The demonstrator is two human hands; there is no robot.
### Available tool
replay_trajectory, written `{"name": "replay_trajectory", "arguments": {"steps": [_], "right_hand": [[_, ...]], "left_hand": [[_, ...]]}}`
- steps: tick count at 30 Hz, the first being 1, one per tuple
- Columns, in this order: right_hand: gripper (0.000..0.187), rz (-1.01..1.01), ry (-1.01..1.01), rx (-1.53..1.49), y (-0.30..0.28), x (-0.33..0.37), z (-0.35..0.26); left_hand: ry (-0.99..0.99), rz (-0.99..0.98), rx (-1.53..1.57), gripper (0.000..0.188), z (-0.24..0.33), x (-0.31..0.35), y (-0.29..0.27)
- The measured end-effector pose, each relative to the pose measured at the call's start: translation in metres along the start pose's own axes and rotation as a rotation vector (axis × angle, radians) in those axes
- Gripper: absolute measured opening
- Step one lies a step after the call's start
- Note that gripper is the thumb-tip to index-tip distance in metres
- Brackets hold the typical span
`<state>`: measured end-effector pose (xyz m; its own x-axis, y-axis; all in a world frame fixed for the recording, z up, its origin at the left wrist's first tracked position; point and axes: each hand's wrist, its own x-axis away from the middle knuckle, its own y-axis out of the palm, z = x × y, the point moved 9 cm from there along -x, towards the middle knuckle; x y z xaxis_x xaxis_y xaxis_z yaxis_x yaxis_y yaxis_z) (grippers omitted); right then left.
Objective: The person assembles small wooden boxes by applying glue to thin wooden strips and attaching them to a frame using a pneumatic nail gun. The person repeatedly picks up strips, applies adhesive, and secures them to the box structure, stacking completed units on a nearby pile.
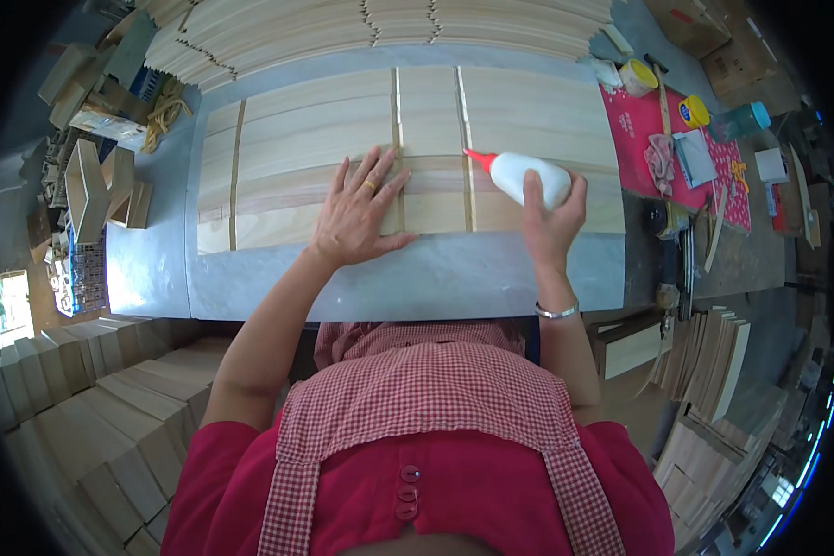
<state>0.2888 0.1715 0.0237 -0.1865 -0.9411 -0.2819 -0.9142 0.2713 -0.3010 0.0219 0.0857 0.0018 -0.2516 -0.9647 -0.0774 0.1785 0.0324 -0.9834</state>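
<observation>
Pale wooden boards (315, 120) lie side by side on a grey worktop, with grooves running across them from front to back. My left hand (361, 206) rests flat on the boards, fingers spread, close to the middle groove. A white glue bottle (532, 179) with a red nozzle is gripped in my right hand (558, 222). The bottle is tilted, its tip pointing left at the right-hand groove. White lines, which look like glue, show in the middle and right-hand grooves; the groove at the left has no white in it.
Stacked wooden strips (296, 32) fill the far side. On the right, a red mat (635, 139) carries a hammer (662, 97), yellow tubs, a pink cloth (659, 159) and a blue-capped bottle (741, 121). Wooden pieces (148, 417) are piled at lower left, with more boards at lower right.
</observation>
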Motion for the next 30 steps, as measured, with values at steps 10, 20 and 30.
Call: {"name": "replay_trajectory", "arguments": {"steps": [10, 20, 30], "right_hand": [[0.045, -0.174, 0.173, -0.031, -0.060, 0.073, -0.004], [0.057, -0.161, 0.208, -0.376, 0.049, -0.015, -0.032], [0.061, -0.080, -0.019, -0.077, 0.162, -0.075, -0.029]], "left_hand": [[0.012, 0.022, -0.026, 0.090, -0.001, 0.001, 0.003], [0.023, 0.015, 0.147, 0.117, -0.017, 0.007, -0.010], [-0.070, -0.056, 0.073, 0.102, -0.035, 0.032, -0.012]]}}
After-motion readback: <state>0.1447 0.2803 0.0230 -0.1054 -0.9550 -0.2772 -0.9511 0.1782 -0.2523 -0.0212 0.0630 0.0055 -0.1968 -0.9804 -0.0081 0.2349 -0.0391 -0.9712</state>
